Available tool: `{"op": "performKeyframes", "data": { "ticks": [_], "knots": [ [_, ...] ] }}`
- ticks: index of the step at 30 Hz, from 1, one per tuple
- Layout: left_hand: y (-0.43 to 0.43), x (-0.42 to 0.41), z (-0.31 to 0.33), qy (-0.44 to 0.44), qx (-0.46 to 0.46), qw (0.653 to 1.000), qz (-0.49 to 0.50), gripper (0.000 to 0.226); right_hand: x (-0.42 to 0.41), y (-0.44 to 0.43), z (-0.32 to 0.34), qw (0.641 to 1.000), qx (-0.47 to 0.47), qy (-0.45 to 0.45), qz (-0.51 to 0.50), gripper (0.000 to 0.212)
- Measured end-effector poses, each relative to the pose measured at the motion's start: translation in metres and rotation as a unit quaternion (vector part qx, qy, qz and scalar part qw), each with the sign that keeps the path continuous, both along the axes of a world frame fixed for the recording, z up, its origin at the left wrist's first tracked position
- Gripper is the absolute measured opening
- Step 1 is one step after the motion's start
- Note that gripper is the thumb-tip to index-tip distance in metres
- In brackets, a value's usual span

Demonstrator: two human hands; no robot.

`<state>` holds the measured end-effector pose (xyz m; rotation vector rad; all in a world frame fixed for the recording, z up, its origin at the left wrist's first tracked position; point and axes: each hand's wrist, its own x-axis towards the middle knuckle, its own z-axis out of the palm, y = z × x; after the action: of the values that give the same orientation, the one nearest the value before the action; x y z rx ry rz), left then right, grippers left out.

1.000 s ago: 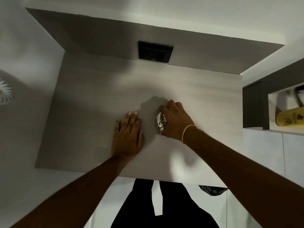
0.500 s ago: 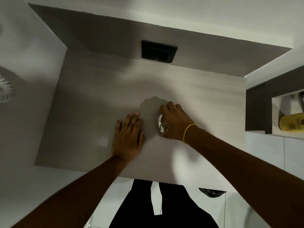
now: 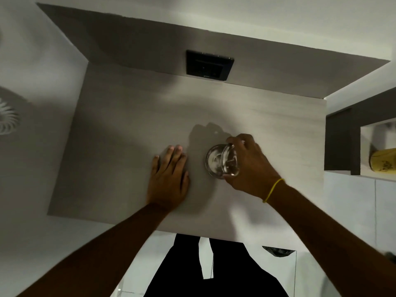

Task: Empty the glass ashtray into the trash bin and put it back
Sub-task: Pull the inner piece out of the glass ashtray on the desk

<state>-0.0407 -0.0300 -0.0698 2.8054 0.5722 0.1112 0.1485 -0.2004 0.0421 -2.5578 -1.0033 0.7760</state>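
Note:
The round glass ashtray point(image 3: 221, 160) is tilted up on edge over the pale wooden tabletop point(image 3: 128, 129), near the middle right. My right hand point(image 3: 249, 166), with a yellow band at the wrist, grips its right rim. My left hand point(image 3: 169, 179) lies flat on the table to the ashtray's left, fingers spread, holding nothing. A dark corner of the trash bin point(image 3: 278, 251) with a black liner shows below the table's front edge at the right.
A black socket panel point(image 3: 209, 65) is set in the grey back panel. To the right stands a dark shelf unit point(image 3: 347, 142) with a yellow container point(image 3: 383, 160) in it. White walls close in on the left. My dark trousers point(image 3: 214, 271) show below the table.
My right hand has lifted and tipped the ashtray up, moving slightly right, so the glass now shows. My left hand stays flat on the table.

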Motion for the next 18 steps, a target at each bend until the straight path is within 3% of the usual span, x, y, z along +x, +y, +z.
{"op": "performKeyframes", "data": {
  "ticks": [5, 9, 18],
  "knots": [
    [0.0, 0.0, 0.0, 0.003, 0.004, 1.0, 0.003, 0.056, 0.026, -0.037, -0.01, 0.997, -0.052, -0.029, -0.045, 0.099],
    [0.0, -0.001, 0.001, 0.005, 0.004, 1.0, 0.005, 0.056, 0.032, -0.048, -0.021, 0.994, -0.097, -0.046, -0.021, 0.105],
    [-0.001, 0.0, -0.002, -0.001, 0.003, 1.0, 0.004, 0.056, 0.02, -0.059, -0.041, 0.989, -0.092, -0.115, -0.011, 0.094]
  ]
}}
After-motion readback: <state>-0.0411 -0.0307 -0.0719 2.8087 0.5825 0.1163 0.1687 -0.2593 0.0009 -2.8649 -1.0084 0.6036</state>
